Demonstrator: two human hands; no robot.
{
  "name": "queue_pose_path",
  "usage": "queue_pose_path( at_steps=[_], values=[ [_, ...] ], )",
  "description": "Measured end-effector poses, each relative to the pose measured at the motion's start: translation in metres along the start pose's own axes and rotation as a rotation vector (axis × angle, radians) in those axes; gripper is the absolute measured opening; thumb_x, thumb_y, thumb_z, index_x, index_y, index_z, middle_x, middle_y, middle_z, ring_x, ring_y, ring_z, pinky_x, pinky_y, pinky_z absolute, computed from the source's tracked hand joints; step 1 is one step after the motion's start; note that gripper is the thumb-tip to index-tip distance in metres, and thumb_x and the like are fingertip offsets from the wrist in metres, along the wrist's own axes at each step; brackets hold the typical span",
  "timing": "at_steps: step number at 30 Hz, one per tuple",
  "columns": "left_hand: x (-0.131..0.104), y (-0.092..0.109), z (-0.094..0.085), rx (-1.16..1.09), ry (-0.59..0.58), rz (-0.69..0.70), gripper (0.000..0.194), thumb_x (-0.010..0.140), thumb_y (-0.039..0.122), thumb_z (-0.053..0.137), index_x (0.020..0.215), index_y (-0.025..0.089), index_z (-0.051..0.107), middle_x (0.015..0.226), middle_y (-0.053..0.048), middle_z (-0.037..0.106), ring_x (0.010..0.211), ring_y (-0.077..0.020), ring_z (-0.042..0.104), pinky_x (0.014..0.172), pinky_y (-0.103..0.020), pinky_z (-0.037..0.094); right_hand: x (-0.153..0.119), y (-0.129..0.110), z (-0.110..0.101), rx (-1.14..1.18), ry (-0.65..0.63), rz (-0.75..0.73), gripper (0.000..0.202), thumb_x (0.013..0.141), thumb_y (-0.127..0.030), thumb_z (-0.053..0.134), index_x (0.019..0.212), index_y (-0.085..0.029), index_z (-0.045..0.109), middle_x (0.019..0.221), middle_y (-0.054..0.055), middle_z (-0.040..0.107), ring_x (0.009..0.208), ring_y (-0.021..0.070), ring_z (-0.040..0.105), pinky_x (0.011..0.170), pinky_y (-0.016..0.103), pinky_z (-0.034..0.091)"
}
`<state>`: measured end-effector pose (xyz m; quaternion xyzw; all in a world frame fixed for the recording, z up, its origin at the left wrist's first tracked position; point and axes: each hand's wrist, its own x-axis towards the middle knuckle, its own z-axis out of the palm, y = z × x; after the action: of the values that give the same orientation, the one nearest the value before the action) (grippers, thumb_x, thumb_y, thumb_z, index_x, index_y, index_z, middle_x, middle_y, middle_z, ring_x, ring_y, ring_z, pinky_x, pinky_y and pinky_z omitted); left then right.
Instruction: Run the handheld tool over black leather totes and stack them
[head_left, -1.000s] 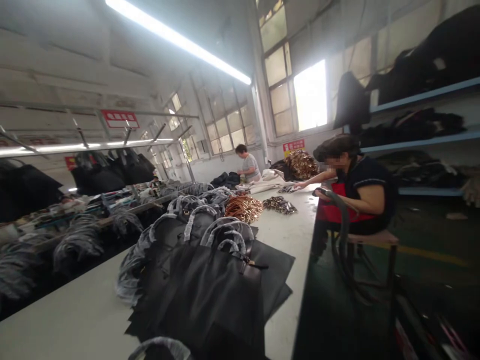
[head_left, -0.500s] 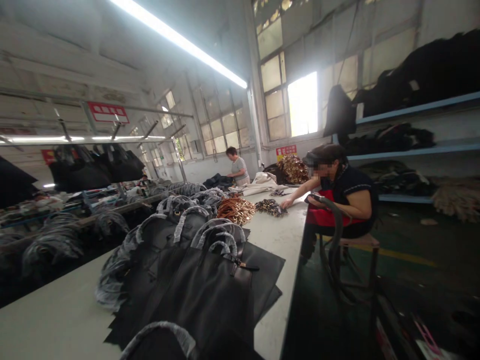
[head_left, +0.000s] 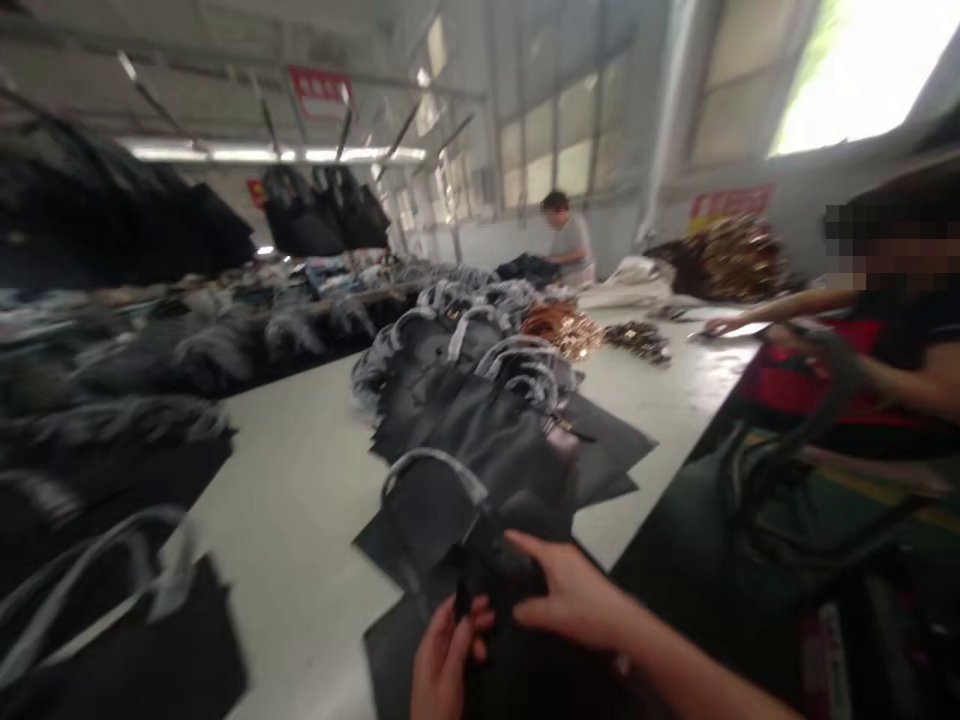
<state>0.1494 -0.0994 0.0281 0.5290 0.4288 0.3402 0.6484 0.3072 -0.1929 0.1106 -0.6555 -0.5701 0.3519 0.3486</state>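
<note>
A black handbag (head_left: 439, 505) with a wrapped, arched handle (head_left: 442, 458) lies at the near end of the table. My left hand (head_left: 444, 650) is closed, pinching a thin black strap (head_left: 460, 596) at the bag's front. Just right of it, my right hand (head_left: 566, 590) grips the bag's dark material between thumb and fingers. Blur hides the exact hold. Beyond my hands, more black bags (head_left: 480, 415) lie overlapped in a row, their handles in clear wrap.
Brown straps with gold metal (head_left: 562, 328) and a dark pile of hardware (head_left: 637, 340) sit farther along the table (head_left: 300, 480). A co-worker (head_left: 907, 310) sits at the right edge, another person (head_left: 571, 245) stands farther back. Black bags (head_left: 127, 640) are at the left.
The view has turned right to left and dropped, so the table sits farther right. Both my hands have come into view, holding the near bag and its strap. The seated co-worker's hand has shifted off the hardware pile.
</note>
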Motion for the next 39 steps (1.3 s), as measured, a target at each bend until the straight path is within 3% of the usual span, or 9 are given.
queue_pose_path(
  at_steps=[4, 7, 17, 20, 22, 26, 29, 33, 39],
  values=[
    [0.012, -0.031, -0.019, -0.257, -0.18, 0.005, 0.052, 0.075, 0.048, 0.074, 0.112, 0.013, 0.063, 0.108, -0.016, 0.065, 0.092, -0.0253, 0.064, 0.072, -0.029, 0.052, -0.004, 0.024, 0.0, 0.1, -0.062, 0.225, 0.073, 0.069, -0.018, 0.065, 0.14, -0.022, 0.045, 0.095, 0.0, 0.072, 0.064, 0.0151, 0.063, 0.052, 0.02, 0.047],
    [0.014, -0.036, -0.021, -0.275, -0.244, 0.045, 0.043, 0.085, 0.043, 0.066, 0.115, 0.013, 0.062, 0.11, -0.014, 0.065, 0.094, -0.0221, 0.062, 0.078, -0.028, 0.051, -0.008, 0.025, 0.002, 0.14, -0.158, 0.232, 0.073, 0.068, -0.014, 0.062, 0.138, -0.024, 0.047, 0.083, -0.003, 0.07, 0.055, 0.0114, 0.059, 0.046, 0.017, 0.042],
    [0.013, -0.031, -0.022, -0.356, -0.276, -0.018, 0.046, 0.083, 0.044, 0.07, 0.114, 0.012, 0.062, 0.11, -0.016, 0.064, 0.097, -0.0254, 0.062, 0.083, -0.034, 0.05, 0.012, 0.017, 0.01, 0.109, -0.059, 0.233, 0.075, 0.07, -0.021, 0.064, 0.142, -0.019, 0.043, 0.076, -0.002, 0.067, 0.053, 0.0123, 0.057, 0.047, 0.02, 0.044],
    [0.011, -0.026, -0.023, -0.271, -0.301, 0.019, 0.041, 0.084, 0.044, 0.067, 0.111, 0.012, 0.065, 0.096, -0.011, 0.066, 0.077, -0.016, 0.06, 0.068, -0.024, 0.045, 0.002, 0.018, 0.009, 0.108, -0.173, 0.196, 0.075, 0.068, -0.016, 0.064, 0.14, -0.023, 0.047, 0.081, -0.003, 0.07, 0.061, 0.0145, 0.061, 0.052, 0.02, 0.045],
    [0.009, -0.023, -0.023, -0.23, -0.318, 0.02, 0.037, 0.085, 0.041, 0.067, 0.106, 0.011, 0.067, 0.082, -0.007, 0.065, 0.062, -0.0096, 0.051, 0.058, -0.019, 0.037, 0.001, 0.018, 0.011, 0.069, -0.124, 0.166, 0.073, 0.067, -0.017, 0.066, 0.137, -0.022, 0.05, 0.094, -0.001, 0.071, 0.075, 0.0181, 0.065, 0.065, 0.024, 0.049],
    [0.004, -0.021, -0.023, -0.432, -0.239, -0.192, 0.043, 0.081, 0.044, 0.069, 0.103, 0.008, 0.066, 0.082, -0.009, 0.062, 0.059, -0.0081, 0.046, 0.049, -0.018, 0.03, 0.007, 0.019, 0.007, -0.011, 0.07, 0.174, 0.073, 0.069, -0.025, 0.068, 0.139, -0.017, 0.048, 0.112, 0.004, 0.069, 0.098, 0.0243, 0.064, 0.087, 0.032, 0.049],
    [-0.004, -0.022, -0.02, -0.555, -0.126, -0.309, 0.045, 0.072, 0.041, 0.077, 0.102, 0.009, 0.064, 0.082, -0.005, 0.06, 0.056, -0.0065, 0.045, 0.047, -0.017, 0.03, 0.002, 0.021, -0.002, -0.003, 0.045, 0.203, 0.071, 0.071, -0.027, 0.068, 0.138, -0.018, 0.048, 0.113, 0.004, 0.068, 0.099, 0.0252, 0.064, 0.087, 0.032, 0.05],
    [-0.013, -0.023, -0.009, -0.456, -0.029, -0.149, 0.048, 0.063, 0.029, 0.084, 0.1, 0.011, 0.06, 0.079, -0.003, 0.061, 0.063, -0.0096, 0.053, 0.054, -0.018, 0.041, -0.016, 0.026, -0.005, 0.053, -0.041, 0.271, 0.073, 0.072, -0.03, 0.07, 0.14, -0.019, 0.046, 0.096, 0.002, 0.072, 0.094, 0.0264, 0.065, 0.083, 0.031, 0.052],
    [-0.017, -0.026, 0.002, -0.29, 0.034, -0.045, 0.052, 0.067, 0.03, 0.08, 0.111, 0.014, 0.056, 0.096, -0.009, 0.066, 0.077, -0.0168, 0.062, 0.059, -0.021, 0.049, -0.03, 0.034, 0.002, 0.11, -0.164, 0.262, 0.075, 0.071, -0.026, 0.071, 0.141, -0.024, 0.045, 0.106, 0.002, 0.07, 0.09, 0.0246, 0.065, 0.079, 0.029, 0.053]
  ],
)
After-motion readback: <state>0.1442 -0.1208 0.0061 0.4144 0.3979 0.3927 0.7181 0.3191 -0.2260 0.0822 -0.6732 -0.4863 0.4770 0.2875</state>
